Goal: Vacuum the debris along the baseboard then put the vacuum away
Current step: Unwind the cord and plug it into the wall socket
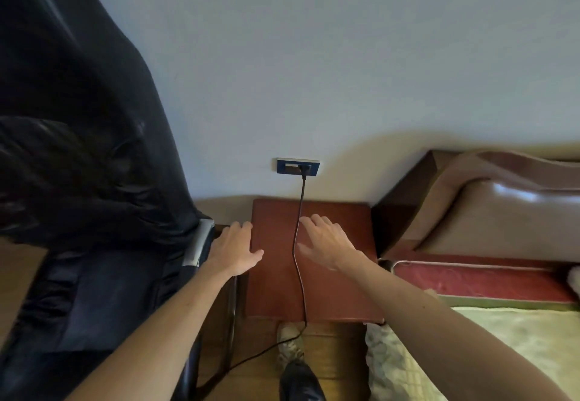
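At nine o'clock a dark padded chair [78, 181] fills the left side, its silver armrest end [197, 243] just beside the left hand [233, 251]. That hand lies flat with fingers spread wide, holding nothing, resting on the left edge of the reddish-brown desk [339, 275] at the centre. A black power cord [298, 259] runs from the blue wall socket [298, 167] at twelve o'clock, down across the desk between the two hands, over its front edge and away along the wooden floor [339, 353] toward seven o'clock. The vacuum itself is out of sight; only this cord shows. The right hand [328, 242] hovers open just right of the cord, fingers spread wide and empty; contact with the desk cannot be told. At six o'clock a shoe [290, 349] stands on the floor. At three o'clock is the bed [502, 331] with its brown padded headboard [508, 212].
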### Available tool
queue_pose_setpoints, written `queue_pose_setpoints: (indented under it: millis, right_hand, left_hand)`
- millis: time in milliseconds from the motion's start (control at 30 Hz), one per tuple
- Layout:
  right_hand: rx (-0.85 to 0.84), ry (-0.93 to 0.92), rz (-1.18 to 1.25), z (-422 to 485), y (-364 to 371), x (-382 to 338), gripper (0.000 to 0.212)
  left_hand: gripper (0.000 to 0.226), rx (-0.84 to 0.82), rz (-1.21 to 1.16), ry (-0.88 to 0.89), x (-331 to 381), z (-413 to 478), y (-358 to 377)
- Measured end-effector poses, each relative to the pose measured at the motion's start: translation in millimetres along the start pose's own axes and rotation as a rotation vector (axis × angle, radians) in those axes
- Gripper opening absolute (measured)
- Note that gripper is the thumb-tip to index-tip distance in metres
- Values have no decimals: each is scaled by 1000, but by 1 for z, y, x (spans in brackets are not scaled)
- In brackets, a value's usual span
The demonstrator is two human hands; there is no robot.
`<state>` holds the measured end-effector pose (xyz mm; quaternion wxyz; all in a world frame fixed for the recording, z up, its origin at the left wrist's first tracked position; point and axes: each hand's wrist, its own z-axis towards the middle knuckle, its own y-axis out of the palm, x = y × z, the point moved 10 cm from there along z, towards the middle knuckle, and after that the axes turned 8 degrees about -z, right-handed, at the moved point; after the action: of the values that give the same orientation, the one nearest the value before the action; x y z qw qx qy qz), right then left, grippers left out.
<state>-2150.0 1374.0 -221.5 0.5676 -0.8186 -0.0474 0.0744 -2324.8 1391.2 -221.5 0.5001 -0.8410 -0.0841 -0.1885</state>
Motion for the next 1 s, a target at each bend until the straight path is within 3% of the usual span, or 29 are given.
queue_pose_setpoints:
  millis: [433, 1000]
  right_hand:
    - [108, 10, 6, -141, -50, -96, 58]
    - [163, -354, -7, -234, -72, -235, 64]
  left_hand:
    - [61, 128, 49, 34, -61, -197, -39]
    - [59, 388, 42, -201, -137, -391, -78]
